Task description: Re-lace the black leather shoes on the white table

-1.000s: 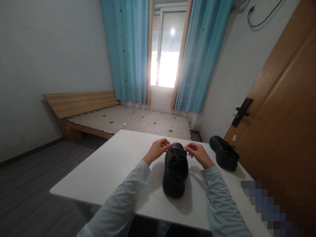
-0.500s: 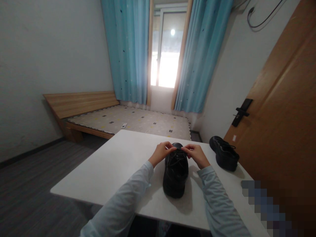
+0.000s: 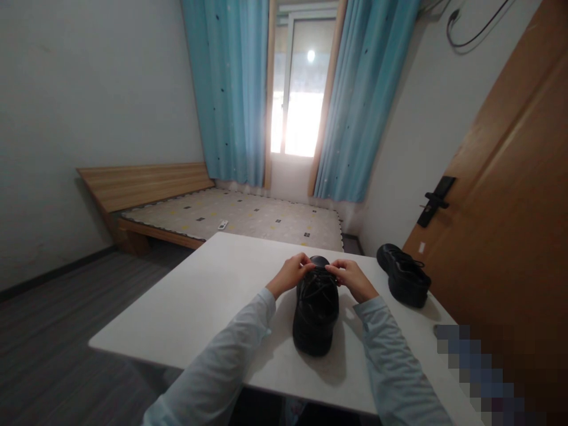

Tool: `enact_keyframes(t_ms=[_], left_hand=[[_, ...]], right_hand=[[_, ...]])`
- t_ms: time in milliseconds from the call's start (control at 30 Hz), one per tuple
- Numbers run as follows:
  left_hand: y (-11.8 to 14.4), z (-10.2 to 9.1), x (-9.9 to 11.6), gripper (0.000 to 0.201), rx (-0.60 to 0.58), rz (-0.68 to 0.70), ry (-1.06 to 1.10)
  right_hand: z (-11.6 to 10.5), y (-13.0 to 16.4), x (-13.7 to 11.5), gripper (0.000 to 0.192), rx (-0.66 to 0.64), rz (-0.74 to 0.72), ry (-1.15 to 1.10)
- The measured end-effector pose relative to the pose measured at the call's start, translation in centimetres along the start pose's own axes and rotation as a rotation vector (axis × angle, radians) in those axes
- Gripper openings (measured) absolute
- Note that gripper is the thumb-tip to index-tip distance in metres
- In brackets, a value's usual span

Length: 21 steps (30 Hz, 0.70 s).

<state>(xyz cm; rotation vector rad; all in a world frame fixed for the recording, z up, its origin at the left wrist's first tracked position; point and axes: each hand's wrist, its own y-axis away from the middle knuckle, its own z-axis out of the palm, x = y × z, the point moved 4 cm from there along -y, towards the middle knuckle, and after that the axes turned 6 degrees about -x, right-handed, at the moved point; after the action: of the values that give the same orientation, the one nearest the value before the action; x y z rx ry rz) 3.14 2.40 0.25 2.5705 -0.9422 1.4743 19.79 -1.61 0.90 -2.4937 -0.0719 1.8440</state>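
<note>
In the head view, a white table (image 3: 199,307) stands in front of the person and serves here as the landmark. A black shoe (image 3: 313,340) stands upright on this table, to the right of its middle, with the toe toward the far edge and the heel toward the near edge.

The left hand (image 3: 290,275) is on the left side of the toe part, and its thumb and fingers come close together at the front end of the laces (image 3: 318,288). The right hand (image 3: 352,278) is on the other side, and its fingers are bent toward the thumb at the same laces. Whether either hand really pinches a lace, one cannot tell, because this part is small and dark.

A second black shoe (image 3: 408,284) rests near the right edge of the table, apart from both hands. Beyond the table there is a bed (image 3: 155,216) with a small white object (image 3: 223,225) on it, and behind that, blue curtains (image 3: 235,89) hang around a bright window (image 3: 306,112). A brown door (image 3: 501,177) is to the right of the table.
</note>
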Motion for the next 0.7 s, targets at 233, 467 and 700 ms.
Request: enact_keyframes(t_ms=[233,467,700], left_hand=[[0.4,-0.3,0.1,0.015,-0.041,-0.038,-0.038],[0.5,-0.4,-0.2,0.015,-0.041,-0.065,-0.110],[0.5,-0.3,-0.9,0.018,-0.079,-0.115,-0.145]], right_hand=[[-0.5,0.4,0.1,0.030,-0.026,0.031,-0.089],[-0.8,0.1,0.5,0.032,-0.030,0.016,-0.033],[-1.2,0.1,0.7,0.026,-0.026,-0.018,0.083]])
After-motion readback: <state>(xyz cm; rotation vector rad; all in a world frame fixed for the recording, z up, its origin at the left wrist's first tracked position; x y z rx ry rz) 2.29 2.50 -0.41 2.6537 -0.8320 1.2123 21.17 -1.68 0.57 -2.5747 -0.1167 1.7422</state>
